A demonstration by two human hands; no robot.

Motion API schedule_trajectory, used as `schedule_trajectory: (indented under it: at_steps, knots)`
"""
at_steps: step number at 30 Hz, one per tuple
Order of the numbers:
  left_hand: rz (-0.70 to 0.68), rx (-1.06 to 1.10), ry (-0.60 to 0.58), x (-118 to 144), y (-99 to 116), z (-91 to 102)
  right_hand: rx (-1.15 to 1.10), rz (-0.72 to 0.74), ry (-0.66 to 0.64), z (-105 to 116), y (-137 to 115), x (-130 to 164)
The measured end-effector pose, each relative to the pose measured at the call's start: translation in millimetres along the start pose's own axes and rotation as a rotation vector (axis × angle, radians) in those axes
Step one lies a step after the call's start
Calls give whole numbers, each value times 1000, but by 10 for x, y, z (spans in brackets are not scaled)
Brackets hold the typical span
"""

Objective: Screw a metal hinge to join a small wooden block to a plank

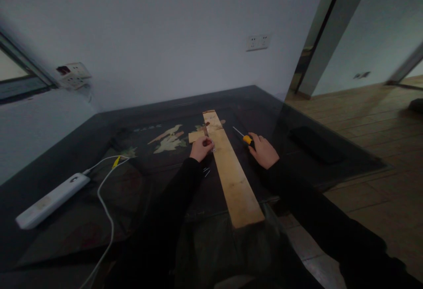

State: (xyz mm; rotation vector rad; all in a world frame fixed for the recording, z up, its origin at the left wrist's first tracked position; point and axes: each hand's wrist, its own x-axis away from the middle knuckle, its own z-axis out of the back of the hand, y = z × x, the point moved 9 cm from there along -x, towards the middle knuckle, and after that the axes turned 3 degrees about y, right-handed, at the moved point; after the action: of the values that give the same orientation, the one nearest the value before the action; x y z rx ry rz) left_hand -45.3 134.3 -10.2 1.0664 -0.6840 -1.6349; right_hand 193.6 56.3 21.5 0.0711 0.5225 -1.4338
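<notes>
A long wooden board (236, 181) lies lengthwise on the dark table, its near end reaching past the front edge. My left hand (200, 148) is at the board's left side, fingers pinched around something small and shiny that I cannot make out. Under that hand's far side sits a small wooden block (197, 136), beside the board. My right hand (265, 151) grips a screwdriver (247, 139) with a yellow and black handle; its shaft points away to the left, apart from the board. Several thin screws or nails (206, 172) lie on the table near my left wrist.
A white power strip (53, 201) with a cable (109, 218) and yellow tag (116, 161) lies at the table's left. A dark flat object (313, 144) rests on the right. Wall sockets (258, 42) are above the table (172, 176), which has a bird picture on its top.
</notes>
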Motion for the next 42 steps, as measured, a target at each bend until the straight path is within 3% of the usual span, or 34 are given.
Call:
schedule_trajectory:
  at_steps: [5, 8, 12, 15, 19, 24, 29, 38, 42]
  knots:
    - [21, 38, 6, 7, 0, -3, -392, 7, 292, 551, -85, -289]
    - [32, 71, -2, 21, 10, -14, -797, -34, 400, 688, -119, -512]
    - [45, 70, 3, 30, 25, -8, -1412, -135, 385, 426, -110, -695]
    - [39, 71, 2, 31, 33, -7, -1621, -192, 351, 212, -54, -708]
    - [36, 68, -4, 32, 27, -5, -1595, -237, 344, 130, 77, -688]
    - [18, 58, -13, 31, 47, -2, -1474, -226, 378, 203, 150, -692]
    - [18, 34, -6, 21, 37, -6, -1308, -199, 364, 267, 113, -681]
    - [28, 17, 1, 12, -19, -24, -1304, -172, 326, 333, 20, -641]
    - [37, 19, 1, 15, -19, -21, -1255, -95, 295, 435, -82, -640]
